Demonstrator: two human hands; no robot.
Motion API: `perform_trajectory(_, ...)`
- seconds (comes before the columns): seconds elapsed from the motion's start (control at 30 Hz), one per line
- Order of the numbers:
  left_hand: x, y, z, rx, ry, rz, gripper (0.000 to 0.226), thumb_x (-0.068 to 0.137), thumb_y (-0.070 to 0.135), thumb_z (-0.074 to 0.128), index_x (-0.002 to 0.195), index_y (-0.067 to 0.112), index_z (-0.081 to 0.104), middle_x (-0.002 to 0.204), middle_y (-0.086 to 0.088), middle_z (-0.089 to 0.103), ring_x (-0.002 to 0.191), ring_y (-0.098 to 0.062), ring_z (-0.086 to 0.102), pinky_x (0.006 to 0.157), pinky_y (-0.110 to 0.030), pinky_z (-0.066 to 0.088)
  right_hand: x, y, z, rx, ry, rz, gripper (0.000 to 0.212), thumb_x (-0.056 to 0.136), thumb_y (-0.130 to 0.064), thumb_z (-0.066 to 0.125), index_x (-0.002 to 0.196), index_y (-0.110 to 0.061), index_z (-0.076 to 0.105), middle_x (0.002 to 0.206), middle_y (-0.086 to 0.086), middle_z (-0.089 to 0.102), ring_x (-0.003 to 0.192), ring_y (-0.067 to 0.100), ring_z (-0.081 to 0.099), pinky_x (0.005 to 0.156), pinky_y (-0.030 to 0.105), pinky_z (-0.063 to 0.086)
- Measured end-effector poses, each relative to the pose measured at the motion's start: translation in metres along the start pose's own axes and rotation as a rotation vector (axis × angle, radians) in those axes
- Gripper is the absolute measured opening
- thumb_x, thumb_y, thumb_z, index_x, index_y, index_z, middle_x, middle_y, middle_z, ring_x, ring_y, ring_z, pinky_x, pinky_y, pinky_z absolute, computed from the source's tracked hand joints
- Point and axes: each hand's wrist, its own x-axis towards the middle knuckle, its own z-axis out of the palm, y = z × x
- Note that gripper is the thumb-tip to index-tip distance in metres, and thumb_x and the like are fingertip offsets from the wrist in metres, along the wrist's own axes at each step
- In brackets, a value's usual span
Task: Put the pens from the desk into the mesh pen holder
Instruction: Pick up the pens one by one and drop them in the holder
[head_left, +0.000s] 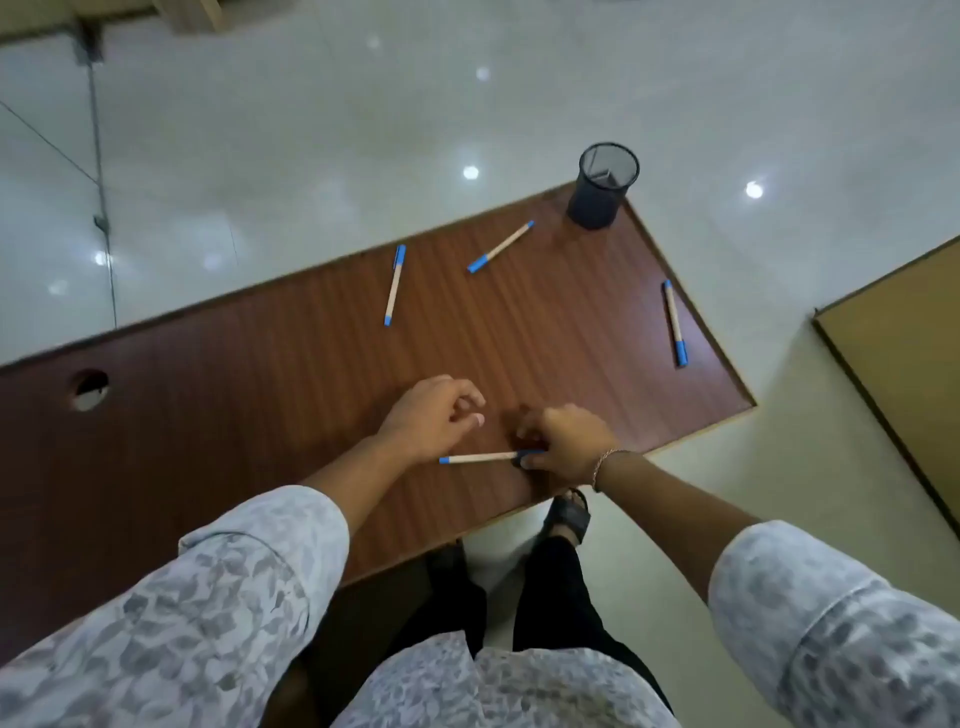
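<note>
A black mesh pen holder (602, 187) stands upright at the far corner of the brown desk (260, 395). Three tan pens with blue caps lie loose: one at the far left (394, 285), one near the holder (501, 247), one along the right edge (675, 323). A fourth pen (480, 458) lies level near the front edge, with my right hand (563, 441) pinching its blue cap end. My left hand (434, 415) hovers just left of it, fingers loosely curled, holding nothing.
A round cable hole (89, 389) is cut in the desk at the left. A second, lighter table (904, 364) stands to the right across a strip of pale floor. My feet and legs (561, 561) are below the desk's front edge.
</note>
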Motion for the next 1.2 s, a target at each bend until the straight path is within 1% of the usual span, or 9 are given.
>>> perform_trajectory(0.17, -0.01, -0.008, 0.013, 0.048, -0.082, -0.084, 0.029, 0.094, 0.032, 0.073, 0.122, 0.025, 0.07, 0.116, 0.001, 0.064, 0.103, -0.012, 0.064, 0.093, -0.038, 0.057, -0.011, -0.005, 0.015, -0.149, 0.018, -0.111, 0.022, 0.095, -0.034, 0.068, 0.113, -0.023, 0.067, 0.113, 0.0, 0.061, 0.106, 0.023, 0.059, 0.074, 0.037, 0.055)
perform_trajectory(0.33, -0.002, -0.003, 0.016, 0.13, -0.065, -0.079, 0.04, 0.099, 0.03, 0.065, 0.138, 0.023, 0.06, 0.136, -0.001, 0.057, 0.125, -0.018, 0.056, 0.105, -0.039, 0.051, -0.017, 0.015, -0.003, -0.199, 0.111, -0.164, 0.025, 0.1, -0.029, 0.057, 0.117, -0.014, 0.068, 0.111, 0.007, 0.062, 0.1, 0.026, 0.06, 0.074, 0.039, 0.056)
perform_trajectory(0.5, 0.026, 0.017, 0.02, 0.273, -0.041, -0.013, 0.058, 0.104, 0.035, 0.053, 0.157, 0.017, 0.038, 0.164, -0.006, 0.032, 0.149, -0.027, 0.034, 0.117, -0.048, 0.037, -0.014, 0.047, -0.047, -0.006, 0.447, -0.125, 0.011, 0.088, -0.007, 0.075, 0.099, -0.007, 0.076, 0.087, 0.009, 0.064, 0.078, 0.025, 0.06, 0.064, 0.04, 0.056)
perform_trajectory(0.6, 0.048, 0.031, 0.03, 0.357, -0.036, 0.001, 0.065, 0.107, 0.041, 0.043, 0.162, 0.018, 0.02, 0.173, -0.006, 0.01, 0.158, -0.024, 0.011, 0.126, -0.05, 0.022, -0.009, 0.063, -0.076, 0.118, 0.65, -0.033, 0.011, 0.086, -0.003, 0.077, 0.096, -0.007, 0.078, 0.077, -0.002, 0.053, 0.067, 0.014, 0.051, 0.056, 0.028, 0.047)
perform_trajectory(0.7, 0.073, 0.044, 0.042, 0.435, -0.051, 0.025, 0.071, 0.107, 0.046, 0.037, 0.164, 0.016, 0.006, 0.174, -0.005, -0.005, 0.159, -0.023, -0.003, 0.128, -0.052, 0.012, 0.001, 0.082, -0.108, 0.227, 0.799, 0.078, 0.01, 0.089, -0.006, 0.076, 0.099, -0.009, 0.079, 0.077, -0.009, 0.049, 0.064, 0.006, 0.045, 0.061, 0.005, 0.033)
perform_trajectory(0.8, 0.1, 0.049, 0.055, 0.479, -0.101, 0.021, 0.076, 0.106, 0.052, 0.029, 0.162, 0.014, -0.007, 0.172, -0.005, -0.017, 0.158, -0.023, -0.014, 0.127, -0.055, 0.003, 0.017, 0.097, -0.14, 0.317, 0.952, 0.154, 0.01, 0.089, -0.008, 0.077, 0.098, -0.01, 0.081, 0.078, -0.009, 0.055, 0.065, 0.005, 0.049, 0.065, -0.002, 0.035)
perform_trajectory(0.9, 0.125, 0.052, 0.067, 0.498, -0.139, -0.034, 0.082, 0.103, 0.061, 0.022, 0.16, 0.015, -0.017, 0.17, -0.006, -0.024, 0.157, -0.023, -0.02, 0.126, -0.056, -0.002, 0.038, 0.112, -0.174, 0.367, 1.071, 0.192, 0.004, 0.087, -0.013, 0.078, 0.09, -0.014, 0.081, 0.076, -0.006, 0.062, 0.066, 0.004, 0.052, 0.065, 0.003, 0.037)
perform_trajectory(1.0, 0.144, 0.054, 0.076, 0.537, -0.154, -0.092, 0.094, 0.093, 0.076, 0.012, 0.154, 0.018, -0.029, 0.165, -0.007, -0.034, 0.154, -0.025, -0.027, 0.123, -0.059, -0.007, 0.066, 0.128, -0.201, 0.347, 1.125, 0.232, 0.004, 0.084, -0.016, 0.077, 0.083, -0.016, 0.08, 0.074, 0.002, 0.067, 0.065, 0.01, 0.055, 0.063, 0.019, 0.041)
perform_trajectory(1.2, 0.15, 0.047, 0.084, 0.544, -0.148, -0.111, 0.102, 0.076, 0.086, -0.004, 0.145, 0.021, -0.043, 0.159, -0.007, -0.045, 0.149, -0.028, -0.036, 0.116, -0.059, -0.019, 0.129, 0.156, -0.224, 0.219, 0.982, 0.31, 0.008, 0.086, -0.018, 0.073, 0.084, -0.014, 0.079, 0.081, 0.007, 0.07, 0.074, 0.023, 0.065, 0.063, 0.021, 0.031)
